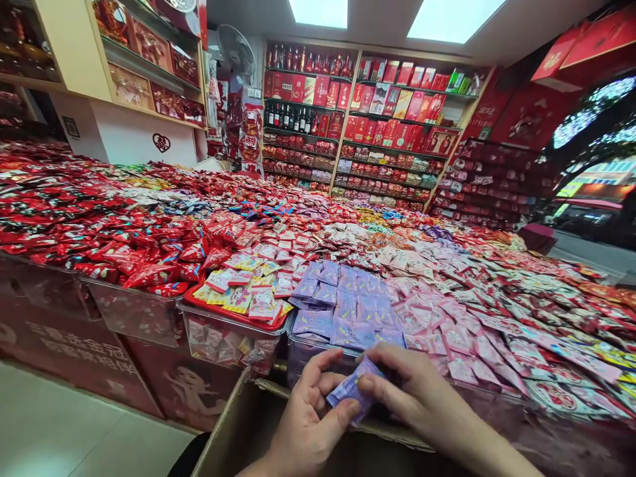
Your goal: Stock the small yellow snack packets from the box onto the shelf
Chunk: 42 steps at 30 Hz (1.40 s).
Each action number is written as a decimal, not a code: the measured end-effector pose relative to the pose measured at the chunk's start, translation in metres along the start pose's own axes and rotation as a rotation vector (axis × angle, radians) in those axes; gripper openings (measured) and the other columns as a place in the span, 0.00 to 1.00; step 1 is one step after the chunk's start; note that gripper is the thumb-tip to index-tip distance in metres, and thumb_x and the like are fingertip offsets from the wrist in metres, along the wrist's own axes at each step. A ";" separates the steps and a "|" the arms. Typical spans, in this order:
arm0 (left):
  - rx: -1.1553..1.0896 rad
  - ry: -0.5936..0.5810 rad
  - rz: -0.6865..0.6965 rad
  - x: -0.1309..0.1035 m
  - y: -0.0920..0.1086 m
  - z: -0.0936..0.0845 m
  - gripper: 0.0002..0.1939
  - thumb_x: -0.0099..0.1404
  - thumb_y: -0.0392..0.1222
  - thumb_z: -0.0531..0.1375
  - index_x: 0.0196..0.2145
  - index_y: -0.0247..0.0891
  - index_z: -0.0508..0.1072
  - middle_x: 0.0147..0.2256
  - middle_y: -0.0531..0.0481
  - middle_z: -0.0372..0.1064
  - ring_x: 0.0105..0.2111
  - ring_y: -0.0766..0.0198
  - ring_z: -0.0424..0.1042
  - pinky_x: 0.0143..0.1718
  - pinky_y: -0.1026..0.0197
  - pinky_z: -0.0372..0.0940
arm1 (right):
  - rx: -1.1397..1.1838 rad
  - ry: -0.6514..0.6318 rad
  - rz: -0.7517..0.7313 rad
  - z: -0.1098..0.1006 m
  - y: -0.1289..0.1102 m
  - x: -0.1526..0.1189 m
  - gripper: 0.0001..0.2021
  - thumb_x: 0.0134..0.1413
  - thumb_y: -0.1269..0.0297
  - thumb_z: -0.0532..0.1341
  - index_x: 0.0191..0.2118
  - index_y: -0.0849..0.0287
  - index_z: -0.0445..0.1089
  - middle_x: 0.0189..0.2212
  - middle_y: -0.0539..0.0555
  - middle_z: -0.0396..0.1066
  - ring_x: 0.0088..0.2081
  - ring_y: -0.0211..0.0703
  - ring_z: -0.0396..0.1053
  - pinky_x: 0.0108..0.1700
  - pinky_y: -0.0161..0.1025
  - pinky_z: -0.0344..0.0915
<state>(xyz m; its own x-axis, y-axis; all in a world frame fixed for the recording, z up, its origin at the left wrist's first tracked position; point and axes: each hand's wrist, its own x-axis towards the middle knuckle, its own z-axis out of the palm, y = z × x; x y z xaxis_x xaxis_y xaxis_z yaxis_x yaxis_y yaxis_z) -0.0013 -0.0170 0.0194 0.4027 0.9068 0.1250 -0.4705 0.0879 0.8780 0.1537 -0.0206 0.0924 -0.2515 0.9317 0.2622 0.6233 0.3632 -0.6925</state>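
A small purple packet (358,387) is held between both hands at the lower middle. My left hand (318,414) pinches its lower left side with thumb and curled fingers. From the right, my right hand (405,391) grips the packet's upper part, its thumb lying across the front. Just beyond the hands, similar purple packets (348,298) lie in rows on top of a clear bin. An open cardboard box (226,424) is below the hands; its inside is dark and partly hidden by them.
Yellow and white packets (248,291) fill a red-rimmed bin to the left, with red packets (163,265) farther left. Pink packets (457,331) lie to the right. Stocked shelves (348,126) stand at the back.
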 end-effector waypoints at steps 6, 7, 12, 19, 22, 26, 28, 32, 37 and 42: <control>0.079 -0.025 -0.103 0.001 0.003 0.001 0.21 0.51 0.42 0.62 0.42 0.34 0.62 0.24 0.53 0.67 0.21 0.72 0.64 0.23 0.68 0.60 | 0.233 0.214 0.156 0.026 0.015 -0.035 0.14 0.50 0.56 0.56 0.22 0.60 0.64 0.19 0.49 0.61 0.24 0.35 0.57 0.26 0.31 0.54; 0.095 -0.020 -0.101 0.002 0.003 0.002 0.21 0.52 0.42 0.61 0.42 0.34 0.62 0.22 0.54 0.66 0.20 0.72 0.63 0.22 0.68 0.60 | 0.301 0.251 0.195 0.028 0.018 -0.036 0.15 0.49 0.55 0.56 0.21 0.61 0.63 0.19 0.49 0.60 0.23 0.34 0.56 0.26 0.31 0.54; 0.149 0.020 -0.060 0.002 0.001 0.002 0.21 0.55 0.45 0.58 0.45 0.34 0.60 0.19 0.57 0.62 0.21 0.70 0.64 0.21 0.67 0.62 | 0.623 0.357 0.340 0.045 0.025 -0.037 0.16 0.43 0.52 0.60 0.22 0.62 0.63 0.19 0.48 0.61 0.22 0.33 0.57 0.24 0.31 0.55; 0.231 -0.084 -0.143 -0.001 0.000 0.000 0.25 0.55 0.44 0.58 0.49 0.39 0.57 0.26 0.52 0.69 0.23 0.67 0.69 0.22 0.67 0.60 | 0.729 0.447 0.358 0.057 0.036 -0.042 0.15 0.38 0.55 0.64 0.29 0.61 0.65 0.19 0.47 0.63 0.20 0.32 0.58 0.21 0.29 0.57; 0.311 -0.124 -0.131 -0.001 0.002 -0.002 0.20 0.53 0.43 0.59 0.44 0.38 0.65 0.32 0.48 0.70 0.29 0.65 0.69 0.30 0.64 0.62 | 0.680 0.428 0.322 0.055 0.038 -0.046 0.14 0.39 0.57 0.64 0.30 0.61 0.66 0.21 0.49 0.64 0.23 0.34 0.61 0.24 0.30 0.59; 0.330 -0.050 -0.071 -0.001 0.001 -0.001 0.13 0.51 0.41 0.61 0.36 0.36 0.69 0.34 0.48 0.69 0.35 0.64 0.67 0.37 0.63 0.61 | 0.682 0.353 0.274 0.054 0.031 -0.048 0.12 0.39 0.59 0.64 0.31 0.59 0.67 0.25 0.51 0.67 0.27 0.37 0.64 0.28 0.31 0.62; 0.244 -0.003 -0.066 -0.001 -0.001 0.001 0.12 0.51 0.41 0.62 0.33 0.36 0.68 0.30 0.51 0.68 0.31 0.67 0.66 0.33 0.65 0.61 | 0.728 0.299 0.257 0.054 0.028 -0.049 0.11 0.39 0.60 0.64 0.32 0.58 0.67 0.26 0.50 0.68 0.28 0.37 0.64 0.30 0.31 0.63; 0.129 -0.057 -0.071 -0.003 -0.002 0.005 0.10 0.50 0.40 0.62 0.28 0.35 0.64 0.25 0.55 0.64 0.26 0.72 0.63 0.28 0.68 0.59 | 0.725 0.254 0.248 0.053 0.029 -0.050 0.07 0.42 0.61 0.63 0.26 0.59 0.67 0.25 0.49 0.66 0.29 0.36 0.63 0.32 0.30 0.61; 0.089 -0.002 -0.084 -0.003 0.000 0.007 0.11 0.49 0.39 0.63 0.26 0.34 0.63 0.23 0.55 0.64 0.24 0.74 0.62 0.26 0.70 0.59 | 0.815 0.256 0.284 0.057 0.030 -0.050 0.10 0.44 0.62 0.63 0.34 0.58 0.65 0.29 0.50 0.68 0.32 0.37 0.65 0.35 0.31 0.63; 0.045 0.113 -0.057 -0.002 -0.003 0.006 0.12 0.49 0.38 0.63 0.28 0.35 0.62 0.25 0.55 0.64 0.26 0.73 0.64 0.29 0.70 0.60 | 0.803 0.411 0.219 0.069 0.027 -0.050 0.13 0.42 0.67 0.64 0.35 0.55 0.61 0.30 0.49 0.69 0.33 0.35 0.67 0.35 0.30 0.64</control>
<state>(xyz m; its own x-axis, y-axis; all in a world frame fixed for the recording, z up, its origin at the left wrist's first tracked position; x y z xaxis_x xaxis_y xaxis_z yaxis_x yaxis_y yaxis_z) 0.0038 -0.0210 0.0193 0.3353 0.9418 0.0236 -0.4124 0.1242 0.9025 0.1325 -0.0581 0.0141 0.1891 0.9651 0.1814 -0.1126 0.2049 -0.9723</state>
